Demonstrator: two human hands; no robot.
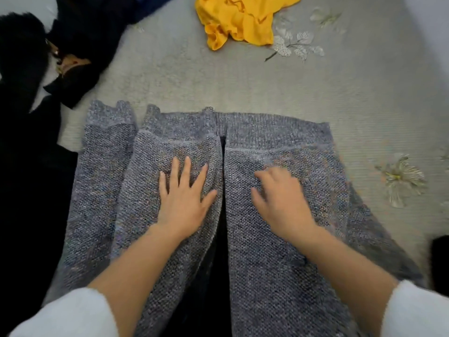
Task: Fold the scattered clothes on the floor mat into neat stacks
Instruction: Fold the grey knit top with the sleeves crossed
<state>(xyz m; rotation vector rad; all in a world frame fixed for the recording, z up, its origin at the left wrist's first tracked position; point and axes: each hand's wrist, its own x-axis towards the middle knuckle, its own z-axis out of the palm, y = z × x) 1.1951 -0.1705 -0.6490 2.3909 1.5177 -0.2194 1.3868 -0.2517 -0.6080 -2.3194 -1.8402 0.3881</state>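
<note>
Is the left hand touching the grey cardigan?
Touching. The head view shows the left hand lying flat, fingers spread, on the grey cardigan.

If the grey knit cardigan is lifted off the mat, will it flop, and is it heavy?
Probably floppy: the grey knit cardigan lies flat on the floor mat, so it would likely sag wherever gripped. Its thick, coarse knit suggests some heft. The rough texture under the left hand seems unlikely to slip.

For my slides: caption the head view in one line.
Left hand and right hand rest on a grey knit cardigan spread over the floor mat; a yellow garment lies crumpled beyond.
</note>
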